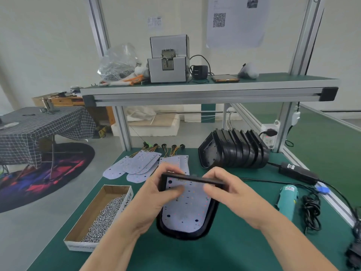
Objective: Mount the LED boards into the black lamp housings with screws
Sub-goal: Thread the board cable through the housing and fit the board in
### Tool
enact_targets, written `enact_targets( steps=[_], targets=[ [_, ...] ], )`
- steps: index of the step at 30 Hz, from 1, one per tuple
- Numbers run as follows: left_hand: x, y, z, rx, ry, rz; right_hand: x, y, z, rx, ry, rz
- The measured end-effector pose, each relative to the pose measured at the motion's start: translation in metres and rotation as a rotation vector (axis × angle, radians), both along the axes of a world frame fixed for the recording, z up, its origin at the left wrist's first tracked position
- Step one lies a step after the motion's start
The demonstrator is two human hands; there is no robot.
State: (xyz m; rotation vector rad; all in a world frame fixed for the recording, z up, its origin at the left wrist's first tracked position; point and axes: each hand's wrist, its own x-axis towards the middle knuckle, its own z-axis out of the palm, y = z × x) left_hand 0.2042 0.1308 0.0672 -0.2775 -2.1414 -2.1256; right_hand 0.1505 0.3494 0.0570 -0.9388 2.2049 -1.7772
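Both hands close on one black lamp housing (195, 179) at a green-topped workbench (234, 251). The left hand (154, 196) curls its fingers round the housing's far rim and lays its thumb on the white LED board (187, 210) seated inside. The right hand (232, 194) grips the same rim from the other side, fingers bent over the edge. The housing is tilted, its straight end lifted and its rounded end low over the mat. Whether that end touches the mat cannot be told.

Behind the hands, loose LED boards (136, 163) lie fanned and overlapping in two groups, seven or so, with their wire leads pointing away. The overlap makes an exact count uncertain. To their right stands one row of empty black housings (234, 151), nested on edge, roughly ten.

One open cardboard box of screws (101, 214) sits at the left of the mat. One teal electric screwdriver (287, 200) lies at the right, beside a coiled black cable (311, 212) and one black power adapter (298, 173).

An aluminium-framed upper shelf (195, 89) carries one grey screw feeder (168, 61), one clear bag of screws (117, 63), one phone (224, 78) and one black plug block (199, 71).

A printed sheet with a QR code (234, 20) hangs above. In the room to the left are a table under a chequered cloth (39, 124) and a round dark rug (39, 173) on a grey floor.
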Motion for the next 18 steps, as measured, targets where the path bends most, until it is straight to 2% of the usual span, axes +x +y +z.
enact_targets(
  steps=[2, 3, 4, 7, 8, 11, 14, 18],
  targets=[
    [0.001, -0.01, -0.004, 0.044, -0.01, -0.064, -0.007, 0.006, 0.0, -0.206, -0.297, 0.05],
    [0.001, -0.014, -0.006, 0.074, -0.016, -0.089, -0.011, 0.009, -0.001, -0.294, -0.37, 0.081],
    [0.001, -0.017, -0.008, 0.101, -0.027, -0.117, -0.012, 0.009, -0.002, -0.296, -0.358, 0.089],
    [-0.001, -0.021, -0.014, 0.148, -0.052, -0.225, -0.012, -0.002, -0.009, 0.123, -0.038, 0.059],
    [-0.002, -0.022, -0.016, 0.16, -0.053, -0.258, -0.012, -0.009, -0.013, 0.21, 0.004, 0.082],
    [-0.006, -0.029, -0.023, 0.266, -0.045, -0.33, -0.011, -0.017, -0.018, 0.176, -0.055, 0.144],
    [-0.01, -0.043, -0.029, 0.337, -0.049, -0.288, -0.016, -0.009, -0.009, 0.103, -0.083, 0.077],
    [-0.015, -0.06, -0.04, 0.415, -0.105, -0.23, -0.022, 0.005, 0.015, 0.24, 0.0, 0.093]
  ],
)
